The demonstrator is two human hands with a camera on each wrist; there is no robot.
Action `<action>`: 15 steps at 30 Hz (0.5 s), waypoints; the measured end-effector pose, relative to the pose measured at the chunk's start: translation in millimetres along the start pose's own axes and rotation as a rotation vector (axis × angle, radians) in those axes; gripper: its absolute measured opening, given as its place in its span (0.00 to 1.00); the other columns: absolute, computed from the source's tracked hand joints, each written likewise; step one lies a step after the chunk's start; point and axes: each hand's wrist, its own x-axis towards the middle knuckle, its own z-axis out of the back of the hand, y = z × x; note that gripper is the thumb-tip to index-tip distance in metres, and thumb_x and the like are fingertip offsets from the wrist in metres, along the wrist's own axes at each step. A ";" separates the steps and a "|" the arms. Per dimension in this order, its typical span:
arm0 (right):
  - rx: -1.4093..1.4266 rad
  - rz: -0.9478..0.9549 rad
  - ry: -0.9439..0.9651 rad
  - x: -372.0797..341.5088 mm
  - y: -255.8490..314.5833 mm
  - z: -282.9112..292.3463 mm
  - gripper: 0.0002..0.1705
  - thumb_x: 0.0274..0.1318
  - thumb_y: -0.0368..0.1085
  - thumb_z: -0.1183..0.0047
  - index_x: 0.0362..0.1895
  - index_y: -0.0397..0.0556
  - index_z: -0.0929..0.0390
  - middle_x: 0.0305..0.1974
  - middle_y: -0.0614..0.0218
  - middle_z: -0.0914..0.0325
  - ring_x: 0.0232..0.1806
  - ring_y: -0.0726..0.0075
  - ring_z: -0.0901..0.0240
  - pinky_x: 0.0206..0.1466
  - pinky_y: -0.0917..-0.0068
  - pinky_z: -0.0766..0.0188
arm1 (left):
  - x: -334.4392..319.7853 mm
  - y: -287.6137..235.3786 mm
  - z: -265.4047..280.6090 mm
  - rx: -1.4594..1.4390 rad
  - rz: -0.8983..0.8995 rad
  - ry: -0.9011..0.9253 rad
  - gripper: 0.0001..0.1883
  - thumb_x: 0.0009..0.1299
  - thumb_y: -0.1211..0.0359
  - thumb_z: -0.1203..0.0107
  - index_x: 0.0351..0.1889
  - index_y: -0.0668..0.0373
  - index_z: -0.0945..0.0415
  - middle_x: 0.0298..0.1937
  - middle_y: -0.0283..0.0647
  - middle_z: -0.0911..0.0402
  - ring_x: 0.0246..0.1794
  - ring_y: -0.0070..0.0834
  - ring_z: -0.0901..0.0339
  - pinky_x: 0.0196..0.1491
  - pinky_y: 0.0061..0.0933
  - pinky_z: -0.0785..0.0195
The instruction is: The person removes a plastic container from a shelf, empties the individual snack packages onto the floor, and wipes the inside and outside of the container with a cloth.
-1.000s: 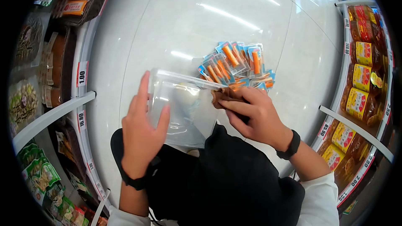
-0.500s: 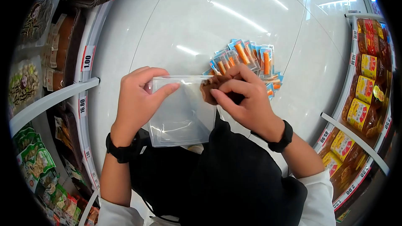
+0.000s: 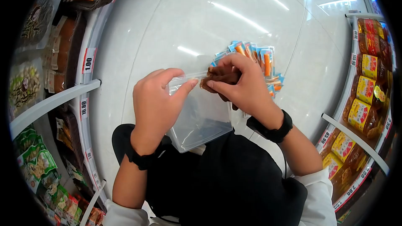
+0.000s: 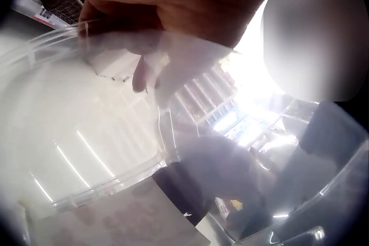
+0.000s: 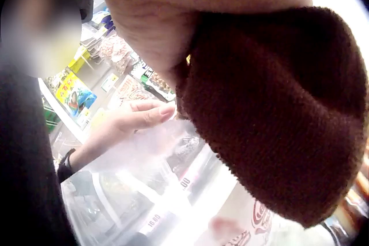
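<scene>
L hand [image 3: 155, 104] pinches rim of clear bin [image 3: 201, 119] near lap [image 3: 238, 175], R hand [image 3: 252, 92] grips brown cloth [image 5: 277, 113] by same rim; bin might twist/slip w/ one-sided hold.

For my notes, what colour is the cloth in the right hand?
The cloth is brown, clearest in the right wrist view.

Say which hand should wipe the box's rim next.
Right, I'd judge: the right hand already holds the cloth at the rim of the box, while the left hand grips the box and seems better left steadying it.
</scene>
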 end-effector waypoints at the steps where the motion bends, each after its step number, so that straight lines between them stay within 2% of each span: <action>1: -0.075 0.101 -0.040 -2.5 -1.4 0.7 0.16 0.43 0.34 0.30 0.35 0.44 0.23 0.31 0.59 0.22 0.29 0.57 0.23 0.33 0.67 0.28 | -0.6 -1.8 -0.3 0.027 0.008 -0.003 0.15 0.58 0.64 0.30 0.34 0.66 0.18 0.28 0.47 0.19 0.20 0.38 0.27 0.27 0.33 0.35; 5: -0.210 0.367 -0.076 -14.5 -9.4 2.5 0.14 0.44 0.31 0.32 0.31 0.45 0.26 0.27 0.63 0.24 0.25 0.57 0.26 0.31 0.67 0.30 | -0.7 0.3 -1.2 0.046 -0.018 -0.028 0.15 0.58 0.64 0.30 0.34 0.66 0.18 0.27 0.47 0.19 0.20 0.38 0.27 0.27 0.33 0.35; 6: -0.211 0.266 -0.015 -20.4 -6.4 4.4 0.13 0.49 0.29 0.34 0.29 0.45 0.29 0.25 0.65 0.24 0.24 0.63 0.25 0.28 0.69 0.30 | -0.6 1.3 -1.0 0.029 -0.020 -0.023 0.14 0.58 0.64 0.30 0.34 0.66 0.18 0.27 0.47 0.19 0.20 0.38 0.27 0.27 0.33 0.35; 7: -0.212 0.268 -0.014 -23.1 -4.8 2.6 0.13 0.49 0.29 0.34 0.29 0.45 0.29 0.25 0.65 0.24 0.24 0.63 0.25 0.28 0.69 0.30 | -0.1 1.8 -0.6 0.013 -0.023 -0.019 0.14 0.58 0.64 0.30 0.34 0.66 0.18 0.27 0.47 0.19 0.20 0.38 0.27 0.27 0.33 0.35; 9: 0.156 0.011 0.047 -26.0 -2.4 -1.1 0.13 0.52 0.27 0.36 0.30 0.46 0.31 0.25 0.66 0.23 0.25 0.69 0.22 0.26 0.70 0.31 | 0.4 0.1 -0.6 0.015 -0.022 -0.020 0.14 0.58 0.64 0.30 0.34 0.66 0.18 0.27 0.47 0.19 0.20 0.38 0.27 0.27 0.33 0.35; 13: 0.222 -0.126 0.141 -22.7 11.4 4.4 0.13 0.55 0.25 0.39 0.30 0.46 0.34 0.29 0.65 0.20 0.28 0.73 0.20 0.26 0.72 0.29 | -1.1 2.4 -1.3 0.031 -0.041 -0.035 0.13 0.58 0.65 0.30 0.34 0.66 0.18 0.28 0.47 0.19 0.20 0.37 0.27 0.27 0.33 0.35; 15: 0.346 -0.198 0.145 -22.0 19.9 3.8 0.10 0.55 0.24 0.39 0.32 0.42 0.29 0.33 0.64 0.20 0.29 0.71 0.20 0.29 0.74 0.26 | -1.9 1.3 -2.0 0.010 -0.026 -0.036 0.13 0.58 0.65 0.30 0.34 0.66 0.18 0.28 0.47 0.19 0.20 0.37 0.27 0.27 0.33 0.35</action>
